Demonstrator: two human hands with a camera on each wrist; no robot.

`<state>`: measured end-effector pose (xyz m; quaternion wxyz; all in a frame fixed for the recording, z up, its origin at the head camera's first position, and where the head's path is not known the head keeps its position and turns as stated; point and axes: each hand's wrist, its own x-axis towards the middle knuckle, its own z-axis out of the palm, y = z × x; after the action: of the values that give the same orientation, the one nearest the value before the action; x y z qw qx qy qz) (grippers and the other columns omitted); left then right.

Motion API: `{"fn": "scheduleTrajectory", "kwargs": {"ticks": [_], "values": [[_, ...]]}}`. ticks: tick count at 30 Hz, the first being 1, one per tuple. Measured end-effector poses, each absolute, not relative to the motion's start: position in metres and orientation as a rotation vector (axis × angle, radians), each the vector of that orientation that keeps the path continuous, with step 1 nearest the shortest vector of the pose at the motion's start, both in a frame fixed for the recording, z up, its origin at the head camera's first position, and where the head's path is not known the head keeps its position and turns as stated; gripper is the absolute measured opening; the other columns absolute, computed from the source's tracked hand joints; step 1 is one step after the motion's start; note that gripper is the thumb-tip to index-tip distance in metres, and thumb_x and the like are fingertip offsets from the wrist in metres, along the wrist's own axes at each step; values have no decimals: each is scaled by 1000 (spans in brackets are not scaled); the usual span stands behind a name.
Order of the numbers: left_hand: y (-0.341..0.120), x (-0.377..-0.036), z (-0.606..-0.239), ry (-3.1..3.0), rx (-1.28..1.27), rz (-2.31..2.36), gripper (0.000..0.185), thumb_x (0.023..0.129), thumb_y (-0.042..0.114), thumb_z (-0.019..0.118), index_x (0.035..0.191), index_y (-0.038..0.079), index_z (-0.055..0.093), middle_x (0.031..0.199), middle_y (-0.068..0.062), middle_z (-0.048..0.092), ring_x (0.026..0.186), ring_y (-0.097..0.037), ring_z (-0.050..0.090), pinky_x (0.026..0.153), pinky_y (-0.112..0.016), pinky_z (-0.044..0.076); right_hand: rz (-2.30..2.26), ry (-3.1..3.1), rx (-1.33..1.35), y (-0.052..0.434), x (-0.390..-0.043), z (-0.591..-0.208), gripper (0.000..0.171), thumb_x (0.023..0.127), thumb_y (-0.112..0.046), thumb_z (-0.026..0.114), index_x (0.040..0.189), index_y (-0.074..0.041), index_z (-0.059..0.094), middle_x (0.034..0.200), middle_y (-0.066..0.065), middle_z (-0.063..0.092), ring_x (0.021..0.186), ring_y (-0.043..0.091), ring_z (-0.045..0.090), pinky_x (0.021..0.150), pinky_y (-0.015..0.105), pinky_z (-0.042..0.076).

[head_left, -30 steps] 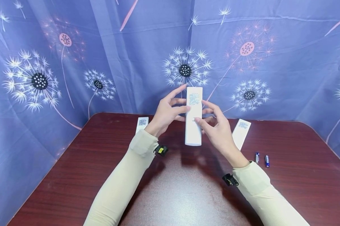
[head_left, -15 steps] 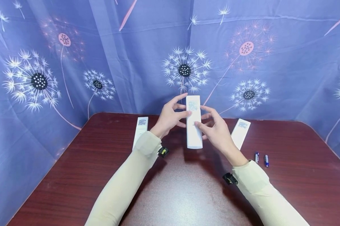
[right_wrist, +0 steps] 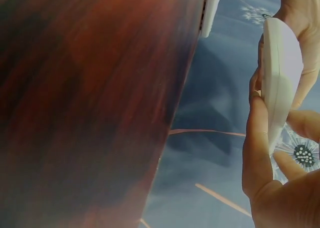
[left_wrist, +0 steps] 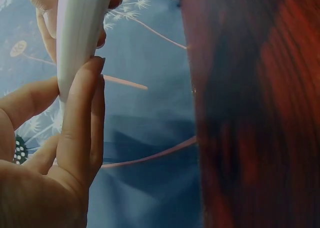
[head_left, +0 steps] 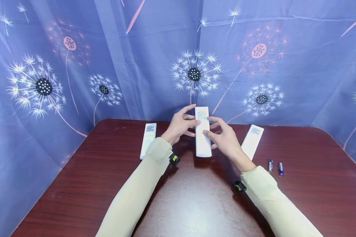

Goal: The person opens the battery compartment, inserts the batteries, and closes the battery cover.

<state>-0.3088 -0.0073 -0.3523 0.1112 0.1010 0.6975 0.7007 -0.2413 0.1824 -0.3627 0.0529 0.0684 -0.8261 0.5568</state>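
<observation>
A white remote [head_left: 202, 131], back side up with a QR label at its far end, is held above the dark red table [head_left: 195, 204] between both hands. My left hand [head_left: 181, 125] grips its left edge, thumb on the back. My right hand [head_left: 222, 136] grips the right edge, thumb pressing the middle of the back. In the left wrist view the remote [left_wrist: 77, 37] is pinched between fingers [left_wrist: 80, 123] and thumb. The right wrist view has the remote [right_wrist: 280, 80] edge-on, with my thumb [right_wrist: 256, 138] against it.
A second white remote [head_left: 148, 140] lies on the table at the left, a third [head_left: 252, 141] at the right. Two small batteries [head_left: 274, 166] lie side by side further right. A blue dandelion-print curtain [head_left: 136, 65] hangs behind the table.
Both hands have lowered the remote and moved it away from me, toward the table's far side. The grip on it looks the same.
</observation>
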Motion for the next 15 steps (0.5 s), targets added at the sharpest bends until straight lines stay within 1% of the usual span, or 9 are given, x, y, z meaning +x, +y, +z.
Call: {"fn": "scheduleTrajectory", "kwargs": {"ticks": [6,10,15], "values": [[-2,-313,-358,2050,258,2003,74,98,-1,75,161,26,49,127,-16,67,96,-31,74,69,-44,66,1709,-2547,172,185,-246,-368,56,101,-10,72,154,-10,52,127,24,58,88,29,69,62,43,66],[1,-317,-363,2046,232,1980,74,96,-4,75,161,23,50,127,-17,67,97,-32,75,67,-44,66,1755,-2571,161,187,-248,-371,58,101,-8,71,155,-7,50,129,28,55,84,30,71,63,44,66],[6,-321,-372,2035,198,1950,76,96,-7,74,161,20,49,129,-19,67,98,-32,75,66,-42,66,1783,-2635,144,191,-251,-374,60,102,-6,69,157,-5,46,130,30,54,85,30,71,65,43,66]]}}
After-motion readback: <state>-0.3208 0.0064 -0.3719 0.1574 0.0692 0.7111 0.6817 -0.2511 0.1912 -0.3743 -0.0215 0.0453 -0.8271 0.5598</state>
